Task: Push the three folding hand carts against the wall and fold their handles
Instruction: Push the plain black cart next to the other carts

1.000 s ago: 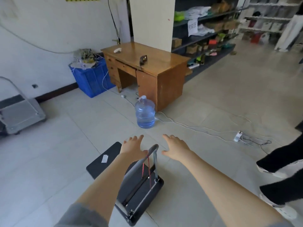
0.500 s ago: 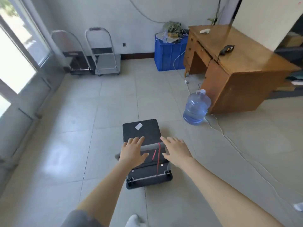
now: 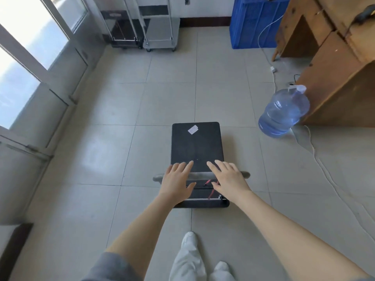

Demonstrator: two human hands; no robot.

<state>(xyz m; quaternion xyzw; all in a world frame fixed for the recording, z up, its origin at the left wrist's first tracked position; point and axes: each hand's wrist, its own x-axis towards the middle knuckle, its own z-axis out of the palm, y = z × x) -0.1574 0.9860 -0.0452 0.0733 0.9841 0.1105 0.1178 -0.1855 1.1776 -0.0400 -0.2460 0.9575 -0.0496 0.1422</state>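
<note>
A black hand cart (image 3: 195, 145) with a white sticker stands on the tiled floor in front of me, pointing at the far wall. Its grey handle bar (image 3: 199, 176) is upright. My left hand (image 3: 177, 182) and my right hand (image 3: 228, 179) lie flat on that bar, palms down, fingers spread forward, not wrapped around it. Two other carts stand against the far wall with handles upright: a dark one (image 3: 124, 30) and a grey one (image 3: 162, 31) beside it.
A blue water jug (image 3: 283, 112) stands right of the cart by a wooden desk (image 3: 334, 63). White cables (image 3: 316, 157) trail over the floor at right. A blue crate (image 3: 255, 23) sits at the wall. Glass doors (image 3: 30, 63) line the left side.
The view has swung left and down toward the far wall. The black cart has turned to point straight at the two parked carts and rolled forward, both hands staying on its handle.
</note>
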